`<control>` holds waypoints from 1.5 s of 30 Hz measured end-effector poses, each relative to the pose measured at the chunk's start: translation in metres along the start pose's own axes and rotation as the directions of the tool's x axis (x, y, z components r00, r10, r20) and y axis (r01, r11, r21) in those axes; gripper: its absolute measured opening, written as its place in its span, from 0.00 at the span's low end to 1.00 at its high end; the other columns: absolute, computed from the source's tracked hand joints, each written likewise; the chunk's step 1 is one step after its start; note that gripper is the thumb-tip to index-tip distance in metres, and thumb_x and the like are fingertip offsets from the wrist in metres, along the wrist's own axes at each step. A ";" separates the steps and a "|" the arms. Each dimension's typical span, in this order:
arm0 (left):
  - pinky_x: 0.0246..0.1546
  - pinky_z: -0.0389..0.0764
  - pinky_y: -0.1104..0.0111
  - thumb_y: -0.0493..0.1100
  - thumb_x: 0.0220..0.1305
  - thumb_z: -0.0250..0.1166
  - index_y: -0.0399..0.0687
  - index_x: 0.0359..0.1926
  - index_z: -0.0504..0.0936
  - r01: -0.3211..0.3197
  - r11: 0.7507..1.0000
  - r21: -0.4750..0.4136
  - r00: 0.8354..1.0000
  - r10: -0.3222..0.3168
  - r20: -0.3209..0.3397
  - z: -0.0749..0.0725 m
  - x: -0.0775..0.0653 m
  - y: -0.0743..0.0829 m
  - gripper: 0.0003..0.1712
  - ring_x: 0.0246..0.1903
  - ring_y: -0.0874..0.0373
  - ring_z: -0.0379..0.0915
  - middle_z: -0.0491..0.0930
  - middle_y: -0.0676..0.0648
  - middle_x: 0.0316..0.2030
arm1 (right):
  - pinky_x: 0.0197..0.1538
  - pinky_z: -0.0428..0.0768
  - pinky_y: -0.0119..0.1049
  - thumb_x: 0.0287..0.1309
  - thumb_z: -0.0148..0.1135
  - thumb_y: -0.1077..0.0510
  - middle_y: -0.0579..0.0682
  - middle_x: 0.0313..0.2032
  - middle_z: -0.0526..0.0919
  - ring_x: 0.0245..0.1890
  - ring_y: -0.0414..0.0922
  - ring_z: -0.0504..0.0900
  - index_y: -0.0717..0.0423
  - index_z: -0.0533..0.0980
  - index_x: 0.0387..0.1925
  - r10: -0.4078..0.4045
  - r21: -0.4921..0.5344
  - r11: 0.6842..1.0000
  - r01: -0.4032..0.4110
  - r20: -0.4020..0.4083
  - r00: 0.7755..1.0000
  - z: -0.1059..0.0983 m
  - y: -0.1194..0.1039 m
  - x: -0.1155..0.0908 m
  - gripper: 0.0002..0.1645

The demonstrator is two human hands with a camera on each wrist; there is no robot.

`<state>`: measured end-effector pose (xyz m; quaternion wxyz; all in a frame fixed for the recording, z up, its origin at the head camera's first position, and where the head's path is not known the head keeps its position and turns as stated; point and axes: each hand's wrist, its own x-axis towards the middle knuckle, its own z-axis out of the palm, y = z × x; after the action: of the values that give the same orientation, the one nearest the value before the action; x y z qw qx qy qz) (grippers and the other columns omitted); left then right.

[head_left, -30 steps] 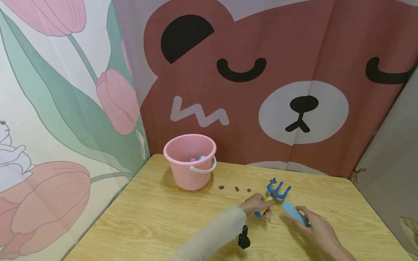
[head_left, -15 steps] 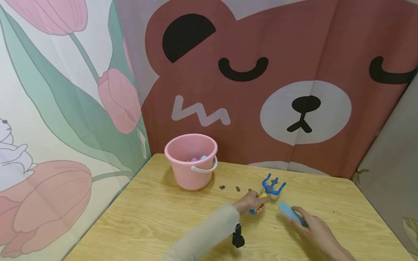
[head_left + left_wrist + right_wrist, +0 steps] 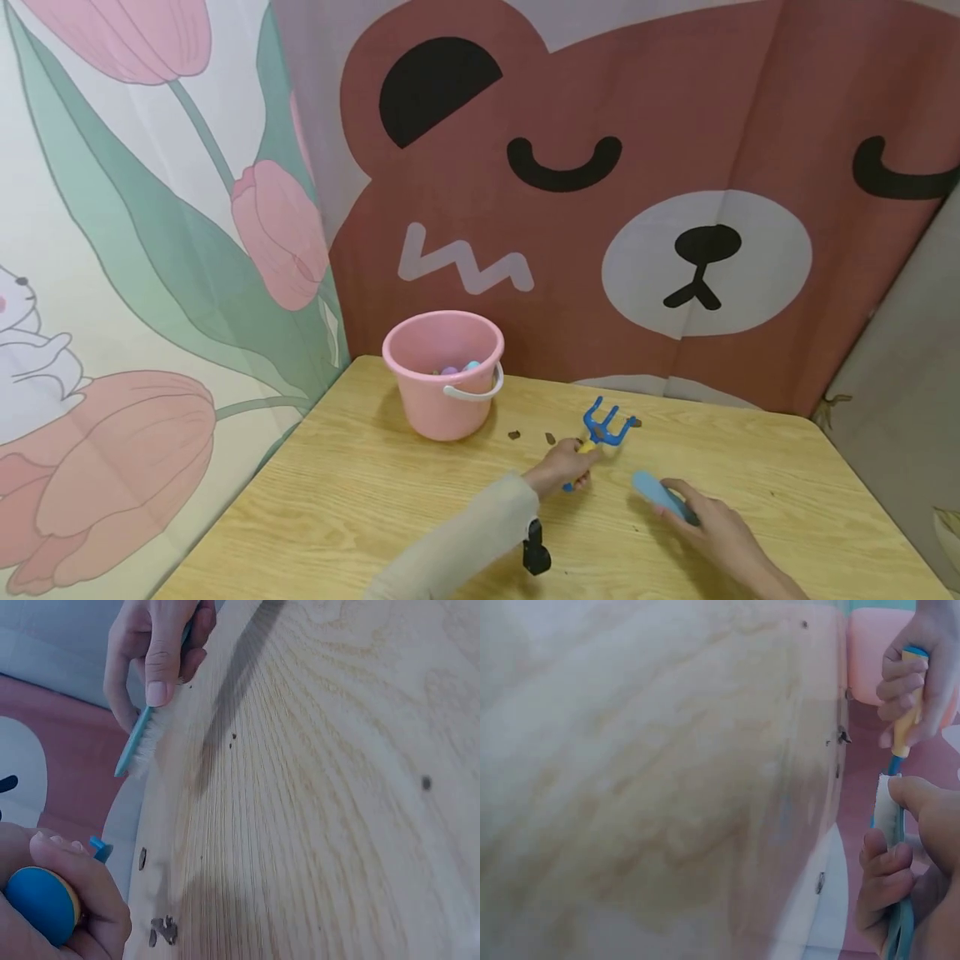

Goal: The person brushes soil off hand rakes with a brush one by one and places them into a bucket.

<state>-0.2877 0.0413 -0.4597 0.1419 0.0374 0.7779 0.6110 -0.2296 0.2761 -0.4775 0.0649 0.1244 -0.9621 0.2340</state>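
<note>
My left hand (image 3: 564, 464) grips the yellow handle of a small toy garden rake (image 3: 606, 427), whose blue tines point away from me above the table. Seen in the left wrist view, the round blue handle end (image 3: 41, 904) sticks out of that fist. To the right, my right hand (image 3: 716, 525) holds a light-blue brush (image 3: 654, 490) between thumb and fingers. Its white bristles (image 3: 886, 806) show in the right wrist view. Small brown bits lie around the rake, one piece (image 3: 634, 422) beside the tines and another piece (image 3: 551, 438) left of them.
At the back left of the wooden table (image 3: 345, 492) stands a pink bucket (image 3: 444, 410) with a white handle and several coloured things inside. Another brown bit (image 3: 513, 434) lies near it. Printed curtains hang behind and along the sides. A black wrist mount (image 3: 536, 550) hangs below the left sleeve.
My left hand has moved left with the rake, so the brown piece now shows right of the tines. The brush in my right hand has shifted slightly left too.
</note>
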 end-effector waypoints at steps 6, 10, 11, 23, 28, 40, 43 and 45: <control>0.15 0.64 0.73 0.46 0.75 0.56 0.36 0.63 0.68 -0.009 0.999 -0.036 1.000 0.010 0.026 -0.008 0.001 -0.003 0.24 0.13 0.63 0.60 0.67 0.51 0.16 | 0.27 0.73 0.42 0.61 0.66 0.41 0.55 0.37 0.83 0.30 0.45 0.77 0.57 0.72 0.60 0.049 -0.015 0.999 -0.048 0.009 0.999 -0.007 -0.003 0.004 0.34; 0.14 0.63 0.73 0.43 0.76 0.52 0.30 0.64 0.63 -0.011 0.998 -0.055 0.997 0.015 0.072 -0.012 0.001 -0.003 0.24 0.12 0.62 0.58 0.65 0.51 0.16 | 0.26 0.75 0.43 0.61 0.65 0.40 0.59 0.39 0.84 0.31 0.47 0.80 0.57 0.72 0.60 0.049 -0.028 0.998 -0.049 0.023 0.999 -0.008 -0.004 0.006 0.34; 0.14 0.63 0.73 0.42 0.77 0.51 0.28 0.67 0.59 -0.009 0.999 -0.052 0.996 0.014 0.088 -0.013 0.001 -0.003 0.27 0.12 0.62 0.57 0.65 0.51 0.15 | 0.26 0.75 0.44 0.61 0.66 0.40 0.60 0.39 0.84 0.32 0.48 0.81 0.57 0.72 0.60 0.047 -0.035 0.998 -0.046 0.022 0.999 -0.008 -0.004 0.007 0.34; 0.14 0.65 0.73 0.44 0.74 0.52 0.31 0.69 0.55 0.030 0.999 0.014 0.988 -0.032 0.152 -0.024 -0.005 -0.007 0.31 0.11 0.61 0.61 0.67 0.50 0.14 | 0.27 0.78 0.45 0.59 0.70 0.48 0.59 0.39 0.84 0.31 0.48 0.81 0.64 0.74 0.56 0.041 -0.042 0.998 -0.039 0.052 0.998 -0.004 -0.008 0.013 0.31; 0.14 0.67 0.73 0.47 0.75 0.55 0.29 0.74 0.45 0.046 0.999 0.013 0.987 -0.047 0.155 -0.026 -0.009 -0.010 0.41 0.11 0.62 0.61 0.68 0.50 0.15 | 0.28 0.79 0.45 0.54 0.71 0.60 0.59 0.37 0.84 0.31 0.48 0.81 0.71 0.74 0.52 0.027 -0.039 0.999 -0.025 0.055 0.998 0.002 -0.013 0.012 0.27; 0.12 0.66 0.75 0.38 0.72 0.57 0.33 0.65 0.65 0.032 0.999 0.002 0.990 -0.032 0.141 -0.031 -0.008 -0.016 0.25 0.12 0.63 0.61 0.68 0.49 0.16 | 0.20 0.65 0.33 0.60 0.69 0.52 0.44 0.23 0.74 0.18 0.40 0.67 0.62 0.72 0.58 -0.016 0.054 0.998 0.016 0.005 1.000 0.008 -0.021 0.013 0.30; 0.12 0.66 0.76 0.38 0.72 0.57 0.34 0.56 0.71 0.037 0.999 0.001 0.990 -0.037 0.136 -0.030 -0.010 -0.016 0.16 0.12 0.63 0.61 0.68 0.50 0.16 | 0.19 0.65 0.33 0.61 0.67 0.55 0.49 0.28 0.79 0.18 0.41 0.69 0.67 0.70 0.56 0.007 0.075 0.997 -0.008 0.012 1.000 0.007 -0.022 0.013 0.28; 0.12 0.66 0.76 0.38 0.72 0.57 0.31 0.54 0.71 0.042 0.999 0.002 0.990 -0.042 0.138 -0.030 -0.012 -0.016 0.16 0.12 0.63 0.61 0.68 0.50 0.16 | 0.18 0.65 0.33 0.62 0.66 0.58 0.53 0.30 0.81 0.17 0.41 0.69 0.69 0.69 0.54 0.023 0.098 0.995 -0.024 0.017 1.000 0.007 -0.024 0.013 0.25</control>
<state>-0.2828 0.0063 -0.4662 0.2081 0.0633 0.7664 0.6044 -0.2360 0.2495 -0.4707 0.0482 0.1181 -0.9513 0.2806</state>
